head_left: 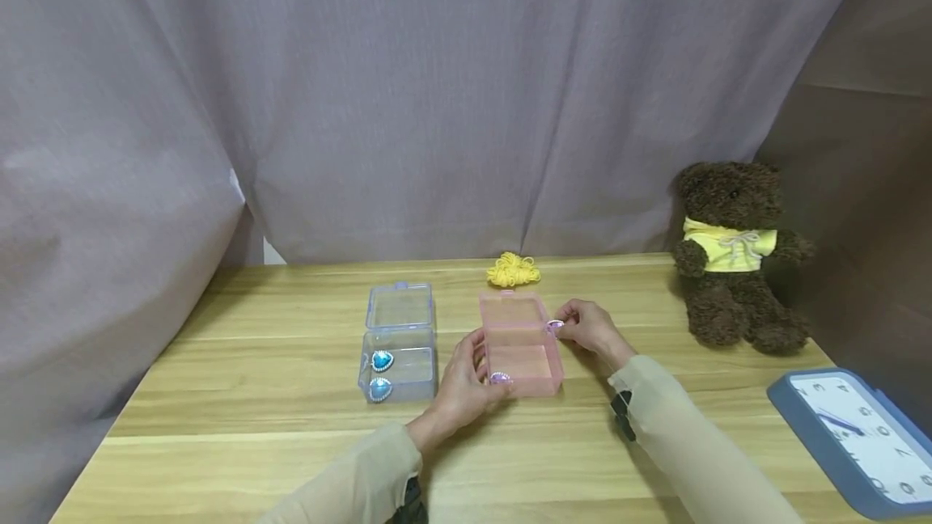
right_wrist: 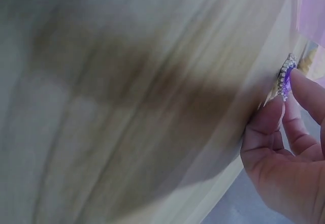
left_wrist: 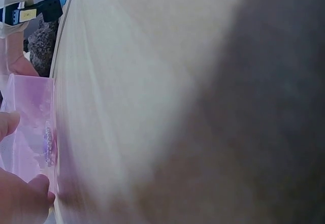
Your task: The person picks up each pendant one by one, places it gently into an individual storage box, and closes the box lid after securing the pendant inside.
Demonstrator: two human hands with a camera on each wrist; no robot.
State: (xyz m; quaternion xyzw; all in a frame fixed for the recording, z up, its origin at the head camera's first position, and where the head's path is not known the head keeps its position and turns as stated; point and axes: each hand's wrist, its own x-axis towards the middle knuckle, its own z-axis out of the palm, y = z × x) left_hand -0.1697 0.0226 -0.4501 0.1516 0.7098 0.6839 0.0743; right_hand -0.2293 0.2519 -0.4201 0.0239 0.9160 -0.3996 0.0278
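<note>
A pink see-through plastic box [head_left: 535, 386] stands on the table with its lid [head_left: 513, 311] folded back. My left hand [head_left: 457, 388] grips it from the left, thumb along the front wall and fingers at the left side. One purple heart-shaped gem [head_left: 500, 378] with a beaded rim lies inside at the front left, showing through the pink wall in the left wrist view. Between thumb and fingers, my right hand [head_left: 591, 330] pinches another purple gem [right_wrist: 287, 77], held at the right side of the box near the hinge.
To the left, an open bluish clear box [head_left: 415, 393] contains two blue heart gems [head_left: 381, 374]. A yellow cord bundle [head_left: 513, 270] lies behind the pink box. A brown teddy bear [head_left: 731, 253] sits at the back right, with a blue-framed clock [head_left: 815, 435] in front of it.
</note>
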